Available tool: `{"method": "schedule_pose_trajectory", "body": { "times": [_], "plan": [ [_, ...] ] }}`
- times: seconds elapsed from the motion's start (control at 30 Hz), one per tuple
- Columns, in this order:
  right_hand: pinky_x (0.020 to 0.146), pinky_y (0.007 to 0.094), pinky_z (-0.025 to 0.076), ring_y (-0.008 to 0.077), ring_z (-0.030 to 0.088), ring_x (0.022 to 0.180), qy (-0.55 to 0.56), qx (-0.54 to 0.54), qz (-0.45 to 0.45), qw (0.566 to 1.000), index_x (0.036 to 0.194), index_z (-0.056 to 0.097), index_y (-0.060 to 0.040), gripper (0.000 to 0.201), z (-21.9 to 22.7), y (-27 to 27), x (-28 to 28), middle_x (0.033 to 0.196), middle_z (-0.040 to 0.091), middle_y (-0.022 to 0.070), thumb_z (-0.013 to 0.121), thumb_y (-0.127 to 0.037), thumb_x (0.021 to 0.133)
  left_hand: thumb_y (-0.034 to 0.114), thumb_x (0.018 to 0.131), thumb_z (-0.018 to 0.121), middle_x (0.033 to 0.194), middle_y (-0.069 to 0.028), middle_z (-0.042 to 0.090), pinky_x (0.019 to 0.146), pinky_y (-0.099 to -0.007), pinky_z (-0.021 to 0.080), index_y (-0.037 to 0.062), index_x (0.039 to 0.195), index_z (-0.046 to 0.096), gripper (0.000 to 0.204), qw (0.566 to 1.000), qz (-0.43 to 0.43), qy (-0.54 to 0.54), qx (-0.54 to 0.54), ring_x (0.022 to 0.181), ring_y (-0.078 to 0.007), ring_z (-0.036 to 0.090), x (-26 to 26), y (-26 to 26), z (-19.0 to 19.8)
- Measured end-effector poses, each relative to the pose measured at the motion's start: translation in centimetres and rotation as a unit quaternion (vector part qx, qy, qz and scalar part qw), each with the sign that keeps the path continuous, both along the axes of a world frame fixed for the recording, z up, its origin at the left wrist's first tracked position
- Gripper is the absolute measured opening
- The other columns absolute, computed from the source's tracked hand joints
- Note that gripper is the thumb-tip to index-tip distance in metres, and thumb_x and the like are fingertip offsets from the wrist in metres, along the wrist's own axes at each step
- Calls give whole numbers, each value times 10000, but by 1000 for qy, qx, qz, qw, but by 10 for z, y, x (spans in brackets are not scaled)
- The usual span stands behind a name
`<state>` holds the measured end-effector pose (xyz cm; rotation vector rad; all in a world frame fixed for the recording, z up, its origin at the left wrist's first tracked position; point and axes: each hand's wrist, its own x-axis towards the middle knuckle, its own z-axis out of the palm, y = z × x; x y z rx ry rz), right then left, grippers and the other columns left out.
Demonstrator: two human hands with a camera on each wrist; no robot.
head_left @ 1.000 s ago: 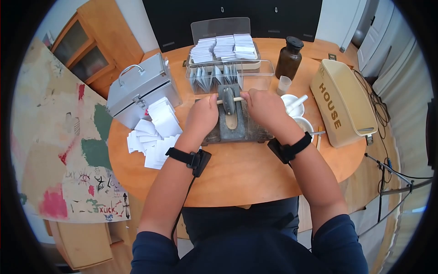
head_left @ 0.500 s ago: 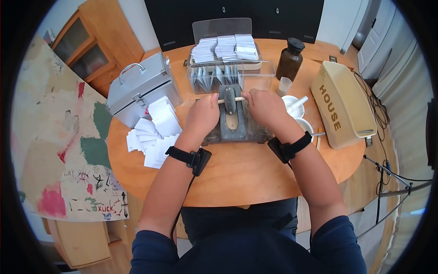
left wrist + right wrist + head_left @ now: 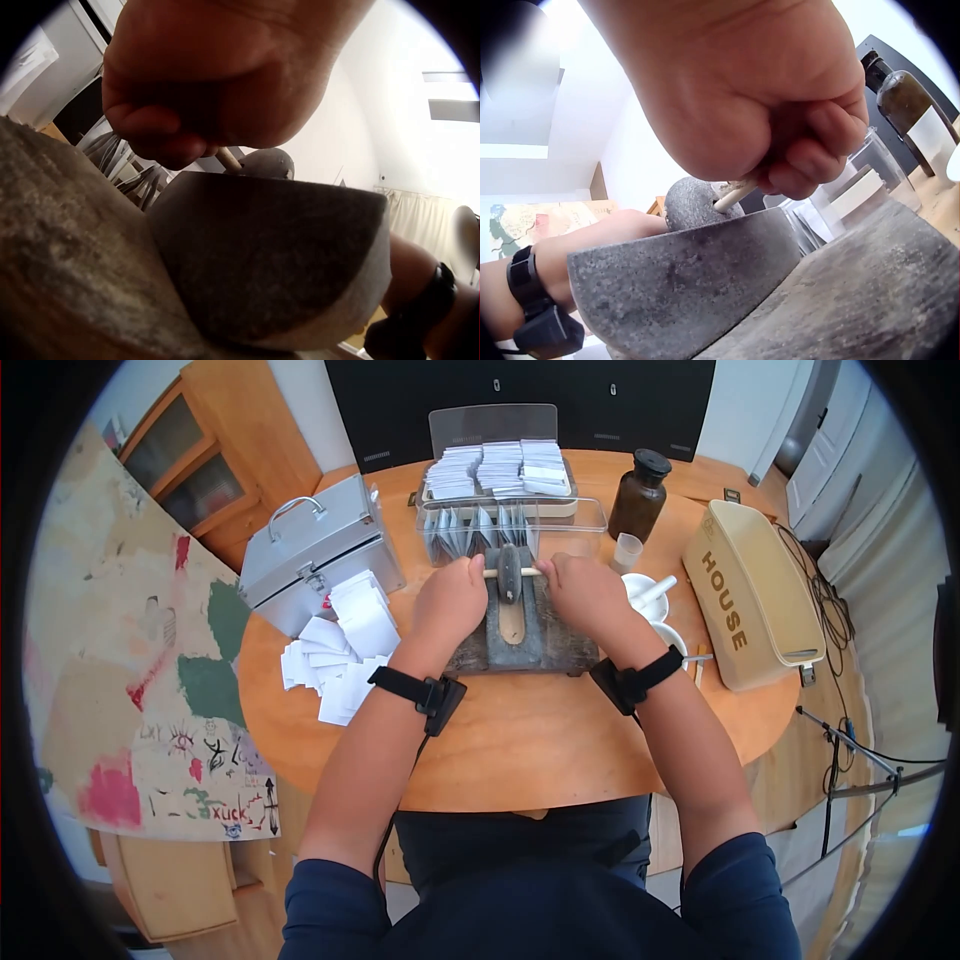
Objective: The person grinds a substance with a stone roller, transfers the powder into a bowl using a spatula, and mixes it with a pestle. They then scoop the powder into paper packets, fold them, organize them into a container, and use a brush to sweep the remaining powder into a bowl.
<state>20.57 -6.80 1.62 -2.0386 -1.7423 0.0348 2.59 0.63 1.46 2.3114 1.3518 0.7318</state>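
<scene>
A dark stone grinding wheel [image 3: 510, 575] stands upright in the groove of a boat-shaped stone trough [image 3: 514, 653], near its far end. Through its centre runs a pale wooden axle handle [image 3: 733, 196]. My left hand [image 3: 450, 602] grips the handle's left end, fingers curled round it. On the opposite side my right hand [image 3: 586, 598] holds the right end in the same way. A light tan layer [image 3: 512, 624] shows in the groove nearer to me. Beneath the trough lies a dark, rough block [image 3: 568, 652]. In both wrist views the curled fingers are just above the trough's edge.
Left are a silver metal case [image 3: 315, 555] and loose white papers [image 3: 335, 650]. Behind the trough, clear boxes hold white packets [image 3: 485, 468]. To the right stand a brown bottle [image 3: 638, 500], a small cup [image 3: 627, 550], white bowls [image 3: 660, 610] and a beige bin [image 3: 755, 600].
The wheel has rolled slightly away from me along the groove, both hands moving with it. Their hold on the handle is the same. The head view has shifted a little.
</scene>
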Motion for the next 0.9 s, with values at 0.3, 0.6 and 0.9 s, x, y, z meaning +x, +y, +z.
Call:
{"method": "schedule_pose_trajectory", "body": {
  "times": [0.3, 0.6, 0.9],
  "plan": [
    [616, 470, 528, 379, 678, 730, 1, -35, 28, 999, 840, 675, -42, 456, 12, -52, -17, 786, 695, 187, 442, -388, 1022, 311, 1033, 405, 796, -262, 617, 706, -537, 448, -2, 824, 568, 410, 997, -15, -5, -73, 814, -475, 589, -23, -47, 0],
    [605, 464, 531, 362, 681, 707, -26, 24, 17, 999, 817, 658, -51, 424, 6, -22, -10, 733, 683, 167, 461, -370, 1015, 330, 1036, 392, 838, -278, 629, 729, -534, 460, 0, 869, 597, 423, 1000, -21, 0, 6, 839, -478, 597, -15, -14, -16],
    [598, 491, 516, 391, 656, 683, -1, 30, 31, 999, 832, 639, -43, 439, -2, -19, -9, 719, 665, 186, 444, -390, 1018, 351, 1037, 378, 840, -264, 643, 743, -529, 474, 6, 886, 597, 435, 1000, 1, 8, -12, 847, -475, 605, -13, -13, -12]
  ]
}}
